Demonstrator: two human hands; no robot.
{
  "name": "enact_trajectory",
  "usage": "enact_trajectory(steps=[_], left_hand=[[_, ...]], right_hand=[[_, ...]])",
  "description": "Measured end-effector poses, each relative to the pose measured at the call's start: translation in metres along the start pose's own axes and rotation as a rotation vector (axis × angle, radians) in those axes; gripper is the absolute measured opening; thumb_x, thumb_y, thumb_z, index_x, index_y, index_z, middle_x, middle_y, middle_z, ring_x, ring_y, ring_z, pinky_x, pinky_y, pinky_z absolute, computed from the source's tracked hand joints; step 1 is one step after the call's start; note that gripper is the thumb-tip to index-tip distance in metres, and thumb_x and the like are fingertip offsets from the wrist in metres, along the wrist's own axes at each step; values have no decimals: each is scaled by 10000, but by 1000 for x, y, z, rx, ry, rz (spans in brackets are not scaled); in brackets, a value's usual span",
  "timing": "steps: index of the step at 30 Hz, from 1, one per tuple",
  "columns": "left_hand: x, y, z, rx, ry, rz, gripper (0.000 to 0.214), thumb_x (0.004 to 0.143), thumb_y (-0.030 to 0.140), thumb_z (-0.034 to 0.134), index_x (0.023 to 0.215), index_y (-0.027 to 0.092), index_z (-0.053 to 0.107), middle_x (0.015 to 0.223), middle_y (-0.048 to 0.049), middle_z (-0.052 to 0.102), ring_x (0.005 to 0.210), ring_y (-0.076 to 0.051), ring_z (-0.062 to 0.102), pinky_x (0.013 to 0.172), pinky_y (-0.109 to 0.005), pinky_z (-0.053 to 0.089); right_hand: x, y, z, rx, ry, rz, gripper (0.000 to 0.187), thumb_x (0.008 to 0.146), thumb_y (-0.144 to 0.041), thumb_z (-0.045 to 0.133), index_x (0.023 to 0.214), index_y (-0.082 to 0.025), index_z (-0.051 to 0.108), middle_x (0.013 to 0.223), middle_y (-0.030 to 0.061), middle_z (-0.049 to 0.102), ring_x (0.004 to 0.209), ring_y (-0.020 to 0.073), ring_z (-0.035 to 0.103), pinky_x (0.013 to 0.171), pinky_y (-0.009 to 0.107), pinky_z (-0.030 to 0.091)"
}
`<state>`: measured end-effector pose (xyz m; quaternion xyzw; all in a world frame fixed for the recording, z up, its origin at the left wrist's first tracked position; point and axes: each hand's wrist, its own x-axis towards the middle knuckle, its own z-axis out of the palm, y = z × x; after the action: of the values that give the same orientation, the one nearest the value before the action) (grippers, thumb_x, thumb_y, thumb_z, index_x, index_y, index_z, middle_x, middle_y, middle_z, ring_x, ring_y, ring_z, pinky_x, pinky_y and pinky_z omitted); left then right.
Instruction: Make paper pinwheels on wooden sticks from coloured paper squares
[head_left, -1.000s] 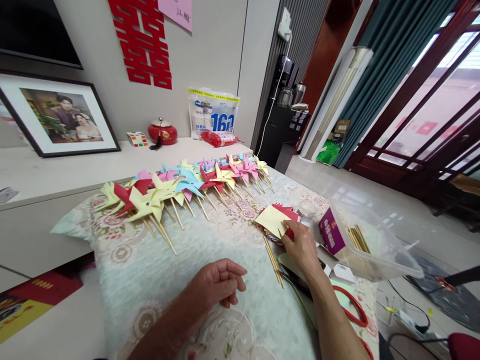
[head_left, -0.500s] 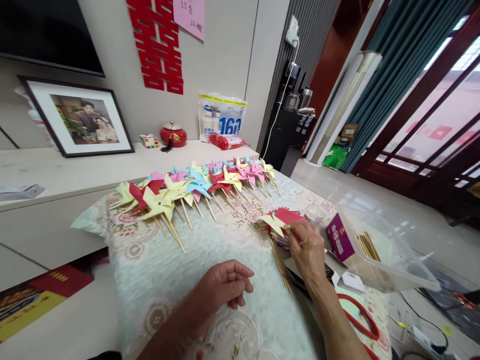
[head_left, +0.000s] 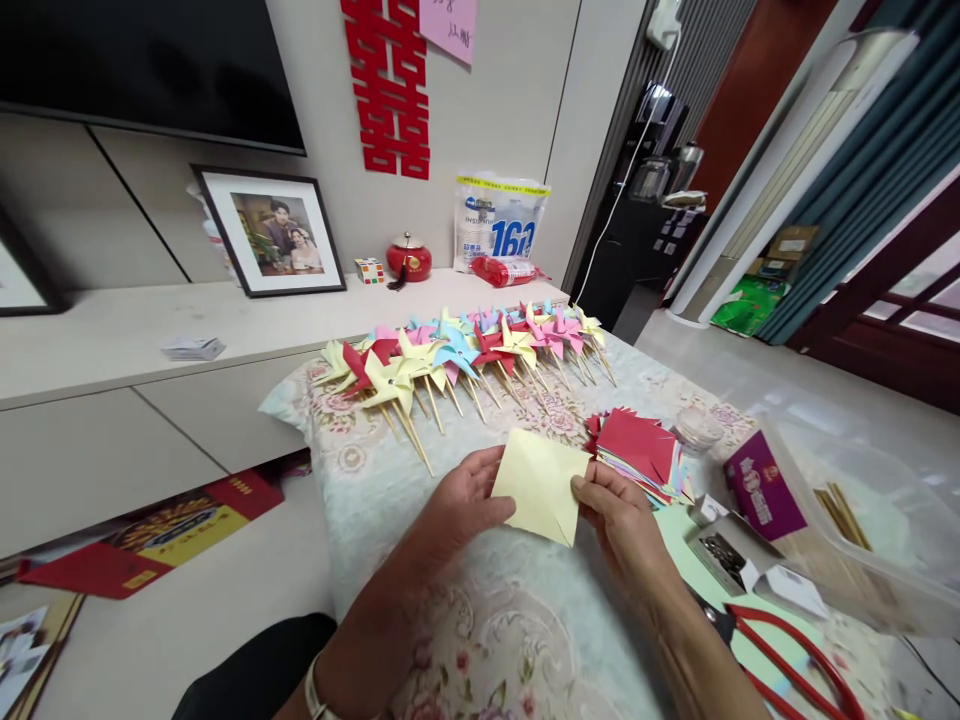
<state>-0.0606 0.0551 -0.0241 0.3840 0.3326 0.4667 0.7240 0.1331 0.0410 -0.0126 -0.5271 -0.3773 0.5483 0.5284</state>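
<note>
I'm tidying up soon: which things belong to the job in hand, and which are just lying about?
Likely for the job:
yellow paper square, held
paper stack
pinwheels
sticks
scissors

Seemingly just lying about:
framed photo
puzzle cube
red jar
plastic bag

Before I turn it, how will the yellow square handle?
The yellow square looks like thin paper, so probably light. Gripped at its sides, it spans nearly flat, suggesting some stiffness. The apparently slit lower-right corner may flex or tear.

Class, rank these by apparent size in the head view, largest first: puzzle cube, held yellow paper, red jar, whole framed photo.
Whole framed photo
Held yellow paper
Red jar
Puzzle cube
</note>
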Motion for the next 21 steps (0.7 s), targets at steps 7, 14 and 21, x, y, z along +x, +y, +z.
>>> enact_trajectory(steps=[7, 14, 21], left_hand=[[0, -2, 0, -7, 38, -75, 469, 655, 276, 837, 1052, 119, 643, 960, -133, 779, 880, -302, 731, 801, -401, 542], [6, -7, 4, -59, 176, -50, 504, 616, 289, 867, 1033, 110, 647, 927, -133, 783, 798, -278, 734, 756, -383, 552], [2, -5, 12, -97, 119, -52, 439, 646, 267, 822, 1011, 108, 637, 885, -105, 770, 770, -240, 711, 742, -345, 533]], right_hand=[[-4, 2, 6, 33, -99, 68, 274, 667, -378, 802, 615, -183, 617, 617, -7, 624, 594, 147, 530, 600, 260, 396], [-8, -2, 10, 134, -212, 102, 288, 686, -370, 847, 872, -194, 715, 812, 48, 774, 714, 205, 694, 720, 315, 510], [-7, 4, 11, 164, -223, 82, 398, 633, -296, 877, 983, -194, 716, 909, 70, 804, 762, 233, 739, 759, 360, 543]])
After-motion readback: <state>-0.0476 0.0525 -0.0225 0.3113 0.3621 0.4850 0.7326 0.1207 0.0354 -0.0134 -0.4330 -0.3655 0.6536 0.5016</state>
